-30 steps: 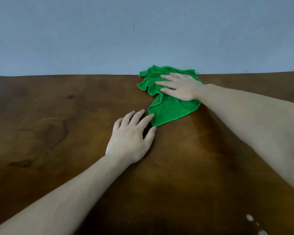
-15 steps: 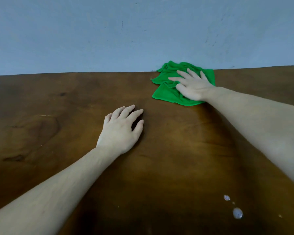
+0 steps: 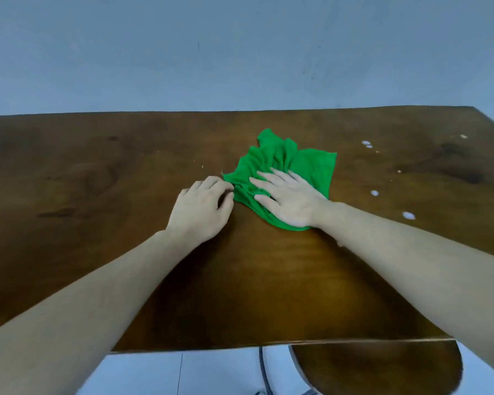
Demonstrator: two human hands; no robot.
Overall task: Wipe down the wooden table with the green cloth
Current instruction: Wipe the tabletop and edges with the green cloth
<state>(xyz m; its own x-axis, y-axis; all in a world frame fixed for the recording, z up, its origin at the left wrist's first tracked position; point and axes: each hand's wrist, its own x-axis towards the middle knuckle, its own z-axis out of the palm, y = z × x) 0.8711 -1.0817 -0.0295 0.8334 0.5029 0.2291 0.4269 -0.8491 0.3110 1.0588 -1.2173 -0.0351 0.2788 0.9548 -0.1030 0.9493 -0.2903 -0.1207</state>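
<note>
The green cloth (image 3: 305, 163) lies crumpled on the wooden table (image 3: 97, 172), right of the middle. My right hand (image 3: 290, 202) lies flat on the cloth's near part, fingers spread and pointing left, pressing it onto the wood. My left hand (image 3: 201, 210) rests on the table just left of the cloth. Its fingers are curled, and the fingertips and thumb meet the cloth's left edge as if pinching it. Part of the cloth is hidden under my right palm.
Several white droplets (image 3: 408, 215) dot the table's right side, with another pair (image 3: 367, 143) farther back. A dark stain (image 3: 468, 175) marks the far right. A blue-grey wall (image 3: 240, 52) stands behind the table. A round wooden stool (image 3: 377, 366) sits below the near edge.
My right hand has dragged the cloth from the table's far edge toward me. My left hand has curled its fingers and now touches the cloth's left edge. My view has tilted down.
</note>
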